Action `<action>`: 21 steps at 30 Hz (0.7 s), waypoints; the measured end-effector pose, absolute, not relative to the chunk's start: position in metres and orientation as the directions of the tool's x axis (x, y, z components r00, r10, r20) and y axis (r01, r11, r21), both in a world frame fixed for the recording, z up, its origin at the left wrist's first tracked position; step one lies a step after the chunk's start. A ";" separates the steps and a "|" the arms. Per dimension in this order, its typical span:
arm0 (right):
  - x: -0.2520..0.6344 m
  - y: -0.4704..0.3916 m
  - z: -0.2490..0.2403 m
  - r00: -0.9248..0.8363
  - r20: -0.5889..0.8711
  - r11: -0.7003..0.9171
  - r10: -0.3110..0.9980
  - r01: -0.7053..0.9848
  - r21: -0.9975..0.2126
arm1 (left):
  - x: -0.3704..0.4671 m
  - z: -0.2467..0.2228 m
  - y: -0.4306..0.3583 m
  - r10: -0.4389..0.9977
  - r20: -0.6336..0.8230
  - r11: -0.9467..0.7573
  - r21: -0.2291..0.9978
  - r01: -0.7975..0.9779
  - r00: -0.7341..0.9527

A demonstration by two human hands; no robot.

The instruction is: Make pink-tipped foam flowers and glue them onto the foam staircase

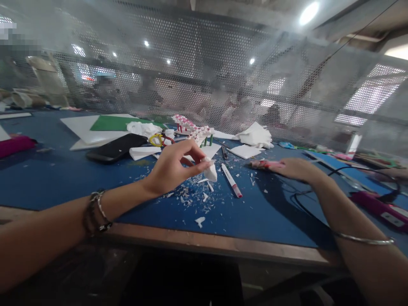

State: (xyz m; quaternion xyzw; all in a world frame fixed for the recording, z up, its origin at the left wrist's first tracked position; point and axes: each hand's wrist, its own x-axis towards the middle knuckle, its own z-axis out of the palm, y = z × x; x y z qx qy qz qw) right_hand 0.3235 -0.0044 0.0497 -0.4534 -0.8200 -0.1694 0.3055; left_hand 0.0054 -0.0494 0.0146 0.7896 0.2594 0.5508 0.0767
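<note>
My left hand pinches a small white piece between thumb and fingertips, just above the blue tabletop. The piece looks like paper or foam. Over to the right, my right hand is blurred, its fingers closed around the end of a pink stick-like object with a darker tip pointing left. Its exact kind is too smeared to tell. Between the hands lies a white marker with a red end. White scraps litter the table below my left hand. Behind that hand stands a small white-and-pink model on red and green posts.
A black phone, scissors with yellow and red handles, and a green sheet lie left. Crumpled white paper sits behind. Right, a black cable runs near a purple power strip. Perforated metal panels border the back.
</note>
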 end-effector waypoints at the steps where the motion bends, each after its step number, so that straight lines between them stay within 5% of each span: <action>1: 0.321 -0.005 0.049 -0.398 0.660 0.512 0.637 0.858 0.023 | 0.006 0.013 -0.049 0.519 0.815 -0.841 0.435 0.321 0.256; 6: 0.273 -0.032 0.056 -0.407 0.715 0.461 0.568 0.877 0.133 | 0.009 0.011 -0.048 0.532 0.804 -0.832 0.438 0.340 0.267; 12: 0.213 -0.069 0.046 -0.686 0.657 0.743 0.313 0.607 0.281 | 0.013 0.010 -0.052 0.495 0.813 -0.854 0.391 0.343 0.306; 21: 0.206 -0.070 0.034 -0.692 0.653 0.776 0.307 0.579 0.249 | 0.013 0.009 -0.058 0.385 0.810 -0.907 0.243 0.345 0.443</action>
